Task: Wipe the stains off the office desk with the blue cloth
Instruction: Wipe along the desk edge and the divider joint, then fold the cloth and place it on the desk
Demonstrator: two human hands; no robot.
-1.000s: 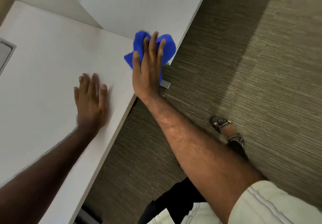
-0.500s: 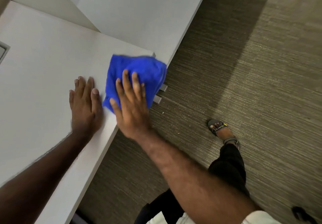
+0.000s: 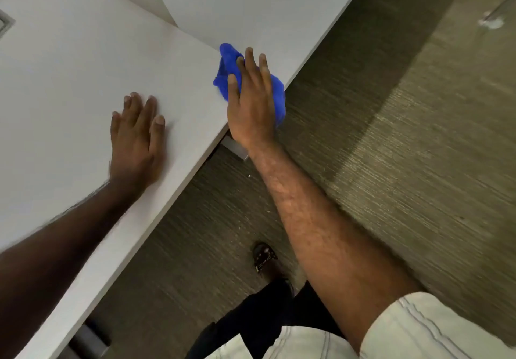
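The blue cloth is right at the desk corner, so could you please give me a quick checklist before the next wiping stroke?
1. Blue cloth under right hand: ok.
2. Cloth fully on the desk: not ok, part hangs past the edge.
3. Left hand flat on the desk, apart from the cloth: ok.
4. Stroke path free of objects: ok.
5. Stains left: cannot tell.

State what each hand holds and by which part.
The right hand presses the blue cloth flat under palm and fingers at the desk corner, not gripped. The left hand holds nothing, resting flat on the desk.
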